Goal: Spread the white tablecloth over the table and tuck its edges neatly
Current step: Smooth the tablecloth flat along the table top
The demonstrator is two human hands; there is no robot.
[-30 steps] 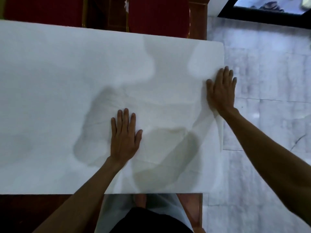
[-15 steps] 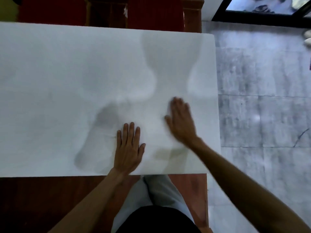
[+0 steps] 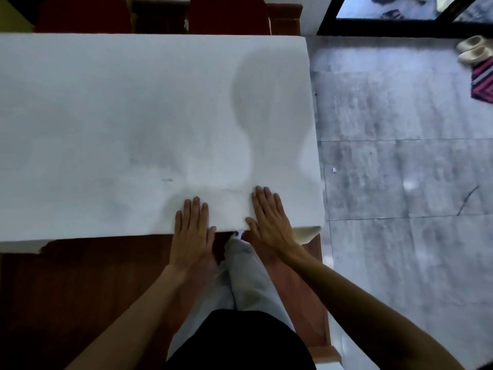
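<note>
tablecloth (image 3: pixel 149 124) edge lies under both flat hands (image 3: pixel 232 222).

There is only one view, from a wide-angle camera on the person's head, looking steeply down and a little forward. It sits close over the near edge of the table (image 3: pixel 80 276), so the forearms enter from the bottom of the frame and the person's own legs (image 3: pixel 240 276) show straight below. The far edge runs across the top, with red chairs (image 3: pixel 226 14) beyond. To the right lies the tiled floor (image 3: pixel 400 182).
</note>
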